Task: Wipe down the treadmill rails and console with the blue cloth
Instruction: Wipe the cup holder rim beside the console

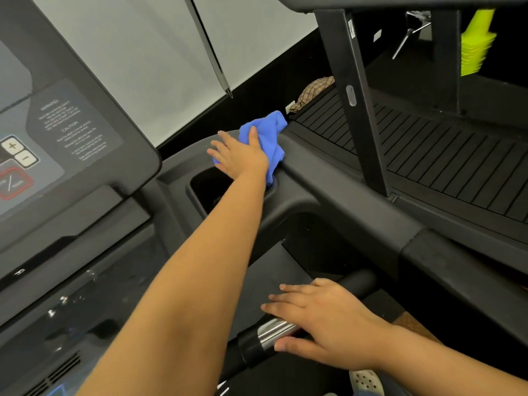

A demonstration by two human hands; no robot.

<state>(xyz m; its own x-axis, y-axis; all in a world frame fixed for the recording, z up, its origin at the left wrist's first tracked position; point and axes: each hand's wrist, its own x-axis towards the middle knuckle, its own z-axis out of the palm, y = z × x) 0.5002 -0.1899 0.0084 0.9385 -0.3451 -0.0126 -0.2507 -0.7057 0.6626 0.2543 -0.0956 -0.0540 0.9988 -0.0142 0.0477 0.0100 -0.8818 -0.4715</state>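
Note:
My left hand (240,157) lies flat on the bunched blue cloth (267,130), fingers stretched out and thumb on top. It presses the cloth onto the curved black top of the treadmill's right rail (343,192), just behind a cup holder recess (210,185). The console (71,132) tilts up at the left, with plus and minus buttons (18,151) and a red-outlined button (14,182). My right hand (323,318) rests with straight fingers over the silver and black handlebar grip (271,332) near the bottom.
A neighbouring treadmill with a slatted black belt (428,150) and a black upright post (360,104) stands to the right. A checked fabric (314,90) lies behind it. Stacked yellow cones (477,44) sit at the top right. A pale wall panel (143,52) fills the back.

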